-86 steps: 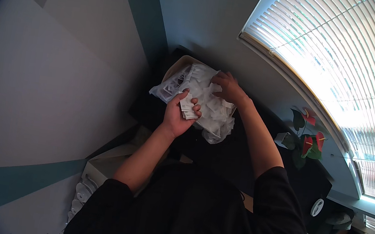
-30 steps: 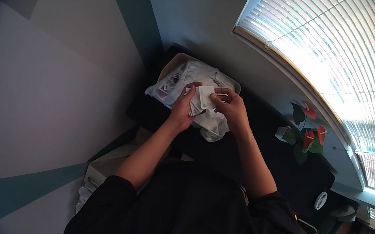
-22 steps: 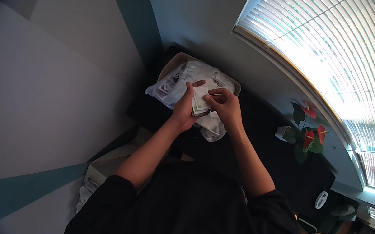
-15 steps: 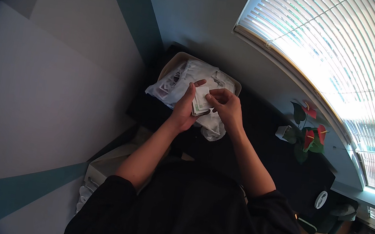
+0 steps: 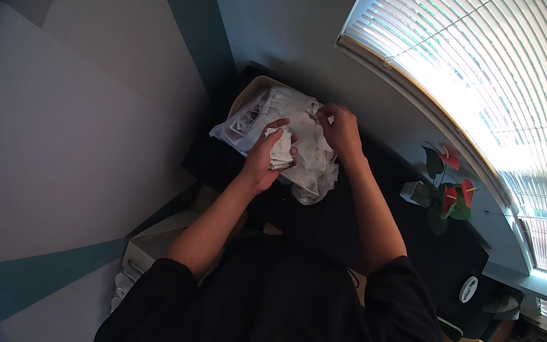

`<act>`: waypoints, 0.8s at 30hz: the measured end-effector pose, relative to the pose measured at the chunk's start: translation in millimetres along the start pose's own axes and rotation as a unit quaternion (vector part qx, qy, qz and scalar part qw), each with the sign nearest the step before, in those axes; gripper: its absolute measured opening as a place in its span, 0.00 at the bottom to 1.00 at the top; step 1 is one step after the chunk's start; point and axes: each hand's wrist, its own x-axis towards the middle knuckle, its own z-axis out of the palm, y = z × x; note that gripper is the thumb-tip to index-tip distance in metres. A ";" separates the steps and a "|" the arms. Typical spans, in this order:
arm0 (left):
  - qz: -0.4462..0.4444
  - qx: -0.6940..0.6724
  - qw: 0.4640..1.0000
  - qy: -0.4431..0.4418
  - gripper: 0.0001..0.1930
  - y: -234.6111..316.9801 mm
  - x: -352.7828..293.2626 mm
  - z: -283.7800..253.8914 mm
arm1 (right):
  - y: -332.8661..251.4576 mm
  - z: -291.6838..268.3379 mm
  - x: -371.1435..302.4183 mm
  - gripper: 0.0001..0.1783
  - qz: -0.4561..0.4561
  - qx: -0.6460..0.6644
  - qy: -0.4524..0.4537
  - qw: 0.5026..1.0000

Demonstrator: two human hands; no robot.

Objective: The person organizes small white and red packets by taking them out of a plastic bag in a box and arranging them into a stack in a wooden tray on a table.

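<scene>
My left hand (image 5: 260, 163) is wrapped around a small stack of white card-like packets (image 5: 281, 148), with the thumb along one side and fingertips on the other. Beyond it, a white translucent plastic bag (image 5: 281, 108) lies bunched in a shallow beige basket (image 5: 245, 94), spilling over the near rim. Over the bag's right part is my right hand (image 5: 344, 132), thumb and fingers drawn together. A pale bit shows at those fingertips, too small to name. Dark printed pieces show through the bag on its left.
The basket stands on a black tabletop (image 5: 381, 200) against the wall. To the right are a potted plant with red flowers (image 5: 448, 199) and a small round white object (image 5: 469, 289). A window with white blinds (image 5: 470, 66) rises behind. A pale box-like thing (image 5: 150, 243) sits at lower left.
My right hand has left the stack and moved away, up and right, over the bag. My left hand still holds the stack, its fingers now curled further around it.
</scene>
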 end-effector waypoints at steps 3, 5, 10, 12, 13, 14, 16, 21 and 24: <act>-0.003 -0.004 1.000 0.002 0.18 1.5 -2.8 -3.3 | 8.2 18.2 12.6 0.13 -0.020 -0.096 -0.056 0.994; -0.005 0.003 1.000 0.029 0.16 2.0 -10.8 2.7 | 17.7 25.2 23.9 0.14 -0.032 -0.079 -0.118 0.989; -0.013 -0.010 1.000 0.025 0.14 5.4 -17.6 -1.7 | 46.6 38.9 36.0 0.24 -0.138 -0.078 -0.201 0.967; -0.010 -0.022 0.999 0.029 0.14 7.1 -19.9 -7.0 | 35.7 36.3 39.8 0.27 -0.084 -0.065 -0.240 0.965; -0.008 -0.023 0.999 0.031 0.14 8.0 -21.2 -9.6 | 23.5 33.9 40.3 0.27 -0.085 -0.064 -0.242 0.964; -0.002 -0.024 0.999 0.037 0.14 8.8 -22.3 -12.3 | 10.7 32.4 39.9 0.27 -0.047 -0.074 -0.270 0.959; -0.002 -0.025 0.999 0.037 0.13 8.0 -20.2 -10.7 | 13.5 30.2 38.7 0.26 -0.003 -0.088 -0.292 0.952; 0.009 -0.025 0.999 0.029 0.14 8.4 -17.1 -8.8 | 35.6 40.2 40.1 0.21 -0.036 -0.118 -0.299 0.946; 0.040 -0.013 0.999 0.031 0.14 9.6 -18.0 -11.9 | 31.9 35.4 37.2 0.20 0.037 -0.034 -0.238 0.970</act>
